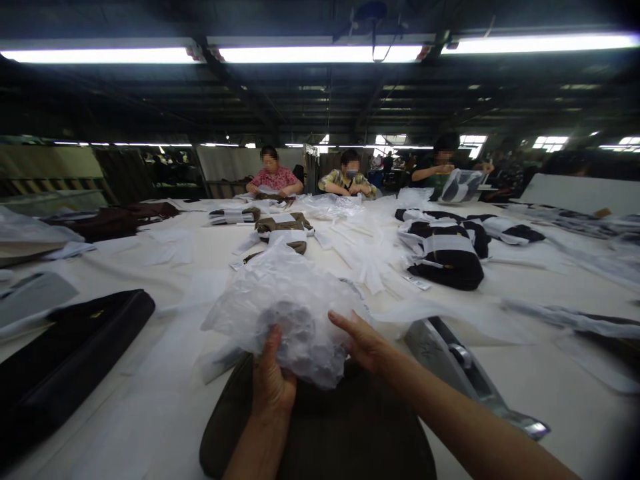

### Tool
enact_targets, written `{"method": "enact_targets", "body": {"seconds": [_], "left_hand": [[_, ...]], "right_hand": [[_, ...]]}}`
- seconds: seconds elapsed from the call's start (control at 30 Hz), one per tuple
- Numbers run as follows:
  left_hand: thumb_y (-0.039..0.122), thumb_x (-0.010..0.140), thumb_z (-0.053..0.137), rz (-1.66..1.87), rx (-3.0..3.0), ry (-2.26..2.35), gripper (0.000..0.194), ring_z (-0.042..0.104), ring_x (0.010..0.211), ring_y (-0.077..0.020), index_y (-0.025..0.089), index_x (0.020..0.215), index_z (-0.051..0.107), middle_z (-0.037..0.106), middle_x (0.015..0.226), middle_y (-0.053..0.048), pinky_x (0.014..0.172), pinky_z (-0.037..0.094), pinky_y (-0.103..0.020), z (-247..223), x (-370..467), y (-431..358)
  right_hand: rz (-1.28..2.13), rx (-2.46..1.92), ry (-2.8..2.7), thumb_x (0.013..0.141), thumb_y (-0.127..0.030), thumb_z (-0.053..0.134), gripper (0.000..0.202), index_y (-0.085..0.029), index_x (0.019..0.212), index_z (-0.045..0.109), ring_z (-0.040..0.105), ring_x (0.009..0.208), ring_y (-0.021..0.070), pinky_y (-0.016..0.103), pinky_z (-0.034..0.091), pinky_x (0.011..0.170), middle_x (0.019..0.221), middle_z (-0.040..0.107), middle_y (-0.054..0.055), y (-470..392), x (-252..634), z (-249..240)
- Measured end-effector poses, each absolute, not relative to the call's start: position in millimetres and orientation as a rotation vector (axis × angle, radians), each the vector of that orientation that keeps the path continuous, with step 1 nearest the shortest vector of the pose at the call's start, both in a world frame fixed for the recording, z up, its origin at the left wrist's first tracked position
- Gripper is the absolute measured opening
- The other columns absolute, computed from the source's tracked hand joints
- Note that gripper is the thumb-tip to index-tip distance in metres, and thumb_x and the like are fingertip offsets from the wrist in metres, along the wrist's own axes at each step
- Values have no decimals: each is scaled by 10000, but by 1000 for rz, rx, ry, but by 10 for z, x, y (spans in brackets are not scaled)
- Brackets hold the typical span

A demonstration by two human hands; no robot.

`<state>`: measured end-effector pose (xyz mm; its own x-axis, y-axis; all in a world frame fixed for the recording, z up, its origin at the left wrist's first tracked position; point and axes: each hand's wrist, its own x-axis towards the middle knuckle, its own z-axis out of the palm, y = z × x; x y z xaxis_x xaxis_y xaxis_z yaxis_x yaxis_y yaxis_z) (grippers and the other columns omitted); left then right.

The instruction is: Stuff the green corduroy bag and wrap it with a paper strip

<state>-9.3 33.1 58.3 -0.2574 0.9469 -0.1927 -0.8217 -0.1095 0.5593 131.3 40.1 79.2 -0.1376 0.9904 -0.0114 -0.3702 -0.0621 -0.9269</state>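
Observation:
A bunched sheet of clear bubble wrap is held between both hands above a dark olive-brown bag that lies on the table in front of me. My left hand grips its near left side, thumb on top and fingers hidden underneath. On the right edge, my right hand has its thumb against the wrap, with the other fingers mostly out of sight beneath. Just right of the bag is a grey metal tape dispenser.
A black bag lies at the left. Black bundles with white paper bands and olive bundles are farther back on the white-covered table. Several people work along the far side, one holding a clear plastic bag.

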Motion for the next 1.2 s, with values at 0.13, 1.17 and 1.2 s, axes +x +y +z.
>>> {"method": "enact_targets", "body": {"seconds": [0.13,1.17,1.2], "left_hand": [[129,706,657,1792,290,744,398,548,1034,-223,218,1083,567,602,1092,-38,894,465,-356,669,-65,434],[229,692,683,911,2727,572,156,405,514,-149,199,589,571,467,522,-6,500,267,-269,530,-412,962],[232,725,654,918,2873,540,178,397,514,-145,187,587,551,450,525,-1,498,261,-270,543,-398,978]], "right_hand": [[1396,-799,-1024,654,-330,703,506,-195,1111,534,483,1127,233,389,370,972,1109,603,62,471,1349,862],[1653,-853,-603,582,-227,763,369,-118,914,643,636,736,186,307,498,743,826,686,60,1142,1868,385],[1702,-837,-598,595,-227,756,374,-115,931,636,634,740,185,312,495,748,835,684,63,1149,1851,370]]}}
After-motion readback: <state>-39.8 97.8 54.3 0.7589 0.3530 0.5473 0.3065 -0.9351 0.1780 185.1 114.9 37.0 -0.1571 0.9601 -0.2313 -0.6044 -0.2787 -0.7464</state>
